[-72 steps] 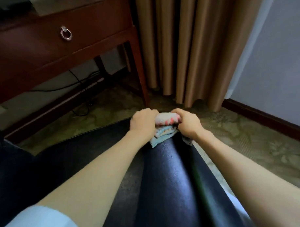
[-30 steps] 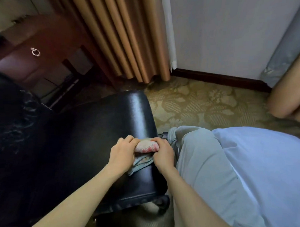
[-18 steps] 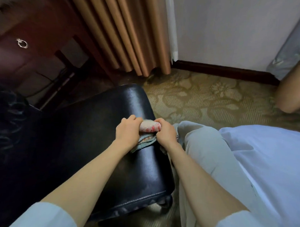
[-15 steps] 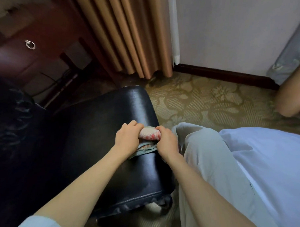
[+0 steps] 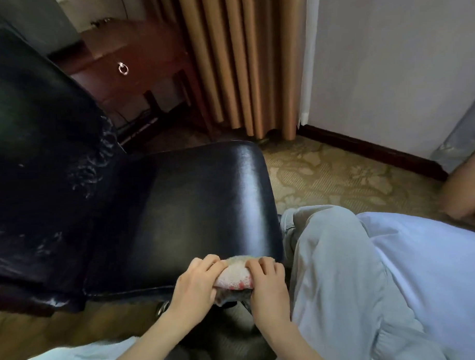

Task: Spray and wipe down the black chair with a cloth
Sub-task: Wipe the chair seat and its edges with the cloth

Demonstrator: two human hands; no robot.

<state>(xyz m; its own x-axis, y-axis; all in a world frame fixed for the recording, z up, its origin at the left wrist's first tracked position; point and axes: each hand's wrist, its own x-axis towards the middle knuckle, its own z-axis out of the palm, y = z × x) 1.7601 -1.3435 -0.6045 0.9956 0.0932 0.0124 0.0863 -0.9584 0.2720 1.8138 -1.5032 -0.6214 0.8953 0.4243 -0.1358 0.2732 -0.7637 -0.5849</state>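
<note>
Chair (image 5: 199,197) lies ahead-left; my left hand (image 5: 197,289) and right hand (image 5: 267,289) grip ends of the cloth (image 5: 234,274), crosswise at its near corner.

Left hand (image 5: 195,287) and right hand (image 5: 267,289) grip the cloth (image 5: 233,274), fingers curled.

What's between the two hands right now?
The rolled cloth, gripped at each end by left hand and right hand, at the near edge of the black chair. Head view.
</note>
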